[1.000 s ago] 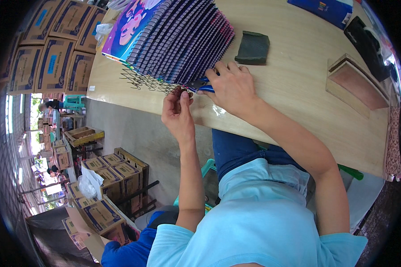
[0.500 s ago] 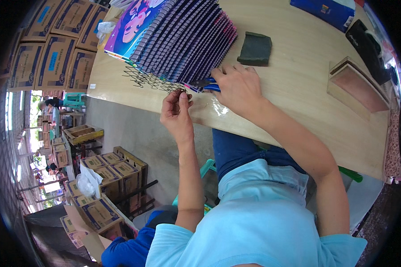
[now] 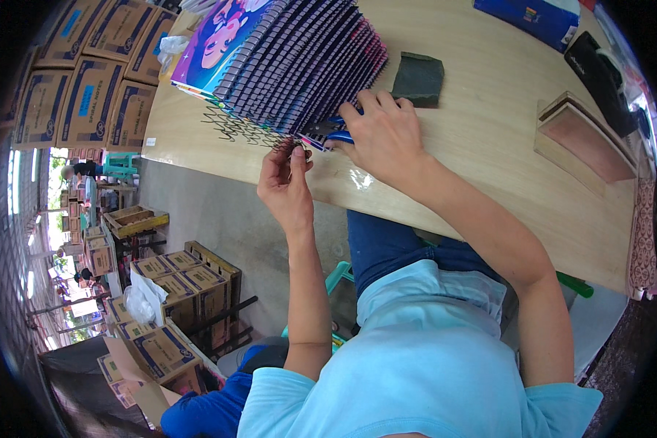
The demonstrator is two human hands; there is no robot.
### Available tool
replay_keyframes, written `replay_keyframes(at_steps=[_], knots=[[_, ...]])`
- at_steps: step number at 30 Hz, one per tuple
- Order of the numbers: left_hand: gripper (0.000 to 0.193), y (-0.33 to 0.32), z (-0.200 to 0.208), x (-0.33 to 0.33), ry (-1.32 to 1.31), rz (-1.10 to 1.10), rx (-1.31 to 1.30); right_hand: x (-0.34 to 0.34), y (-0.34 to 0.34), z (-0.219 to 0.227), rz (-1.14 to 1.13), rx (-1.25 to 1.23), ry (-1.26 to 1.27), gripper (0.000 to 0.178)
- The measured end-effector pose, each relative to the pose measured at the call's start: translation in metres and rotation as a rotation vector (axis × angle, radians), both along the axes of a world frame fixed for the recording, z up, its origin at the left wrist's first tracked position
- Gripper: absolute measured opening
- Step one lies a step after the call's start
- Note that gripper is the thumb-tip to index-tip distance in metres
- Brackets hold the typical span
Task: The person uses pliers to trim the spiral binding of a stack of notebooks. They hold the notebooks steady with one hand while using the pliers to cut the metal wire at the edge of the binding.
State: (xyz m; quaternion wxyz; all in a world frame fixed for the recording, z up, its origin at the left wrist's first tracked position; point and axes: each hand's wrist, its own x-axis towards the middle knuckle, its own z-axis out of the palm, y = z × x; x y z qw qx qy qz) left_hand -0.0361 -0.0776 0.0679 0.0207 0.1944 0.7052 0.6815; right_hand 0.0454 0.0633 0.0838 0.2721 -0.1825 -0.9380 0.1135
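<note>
A tall stack of spiral notebooks (image 3: 292,69) with a bright purple and blue cover lies at the table's left, its coiled bindings facing me. Loose ends of the spiral wires (image 3: 233,128) jut past the stack's near left corner. My left hand (image 3: 288,179) pinches the wire ends at the bottom near corner of the stack. In my right hand (image 3: 387,135) are blue-handled pliers (image 3: 337,136), their dark jaws spread beside the lowest coils, just right of my left fingertips. What the jaws touch is too small to tell.
On the table (image 3: 489,168) lie a dark grey flat block (image 3: 419,80), a wooden block stand (image 3: 588,142), a black case (image 3: 598,80) and a blue box (image 3: 529,18). Cardboard cartons (image 3: 87,102) are piled at left. A person in blue (image 3: 208,405) sits at lower left.
The fingers of my right hand have lifted and spread, and the pliers' handles and jaws have opened wider. My left hand has shifted slightly left, still pinching the wires.
</note>
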Motion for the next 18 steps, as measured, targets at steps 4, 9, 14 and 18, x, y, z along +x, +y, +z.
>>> replay_keyframes(at_steps=[4, 9, 14, 18], knots=[[0.019, -0.001, -0.002, -0.002, 0.038, 0.002, -0.002, -0.002, -0.003, 0.005, 0.027, -0.027, -0.058, 0.041], [0.019, 0.0, 0.0, -0.001, 0.034, 0.016, -0.019, -0.011, 0.004, 0.0, 0.096, -0.149, -0.272, 0.043], [0.019, -0.007, 0.002, -0.001, 0.022, 0.008, -0.02, 0.002, 0.0, 0.004, 0.026, -0.017, -0.016, 0.042], [0.02, -0.004, 0.009, 0.001, 0.032, -0.009, -0.016, 0.0, -0.004, 0.009, 0.021, 0.051, 0.045, 0.04]])
